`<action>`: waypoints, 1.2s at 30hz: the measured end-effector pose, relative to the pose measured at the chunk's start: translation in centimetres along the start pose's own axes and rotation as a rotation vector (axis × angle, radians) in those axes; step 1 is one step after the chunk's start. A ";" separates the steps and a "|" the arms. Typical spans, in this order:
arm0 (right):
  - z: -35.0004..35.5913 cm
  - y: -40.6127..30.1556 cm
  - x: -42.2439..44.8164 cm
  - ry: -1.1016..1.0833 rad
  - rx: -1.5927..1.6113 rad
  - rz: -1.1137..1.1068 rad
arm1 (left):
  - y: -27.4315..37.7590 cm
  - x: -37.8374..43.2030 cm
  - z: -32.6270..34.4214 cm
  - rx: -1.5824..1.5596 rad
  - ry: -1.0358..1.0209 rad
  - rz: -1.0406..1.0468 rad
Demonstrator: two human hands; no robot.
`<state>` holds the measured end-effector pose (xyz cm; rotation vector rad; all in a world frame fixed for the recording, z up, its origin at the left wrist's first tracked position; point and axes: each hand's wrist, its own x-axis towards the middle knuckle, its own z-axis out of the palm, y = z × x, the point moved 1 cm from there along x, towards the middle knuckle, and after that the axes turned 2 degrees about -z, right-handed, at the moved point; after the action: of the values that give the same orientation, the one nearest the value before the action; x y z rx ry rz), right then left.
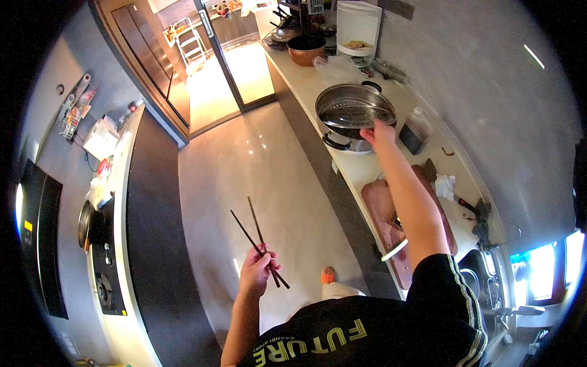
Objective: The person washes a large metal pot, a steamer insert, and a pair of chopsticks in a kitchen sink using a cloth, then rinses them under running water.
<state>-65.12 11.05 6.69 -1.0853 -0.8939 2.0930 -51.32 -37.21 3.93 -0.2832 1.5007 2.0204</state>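
Observation:
My left hand (259,268) grips a pair of dark chopsticks (251,233) above the floor, their long ends crossed near the fingers and spread apart at the far side. My right hand (379,134) reaches over the counter to the lid (348,108) of a large steel pot (355,143) with black side handles. The lid is glass with a metal rim and appears tilted over the pot; the fingers close at its near right part, and the exact hold is partly hidden. A bottle of dark liquid (414,133) stands to the right of the pot.
A reddish cutting board (378,202) lies partly under my right arm. Beyond the pot are a plastic bag (337,69), a copper-coloured pot (306,55) and a white corner container (358,27). The sink (481,275) is at right. Across the floor, a frying pan (85,225) sits by the gas hob (107,284).

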 end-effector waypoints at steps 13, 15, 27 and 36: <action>6.7 -0.2 -13.0 -0.866 -0.837 -0.252 | 15.3 16.0 7.2 0.538 -0.279 0.289; 11.3 1.2 -13.9 -0.896 -0.846 -0.318 | 17.2 19.8 9.4 0.680 -0.444 0.391; 37.6 -7.9 -4.9 -0.661 -0.856 -0.754 | 31.7 39.8 9.3 0.985 -0.203 0.920; 53.0 -20.9 14.2 -0.073 -1.116 -1.393 | 31.0 50.6 4.2 0.862 -0.353 0.471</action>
<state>-112.89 19.08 39.92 -0.4312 -2.1035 0.3905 -108.81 -21.97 4.69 0.7895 2.1397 1.4109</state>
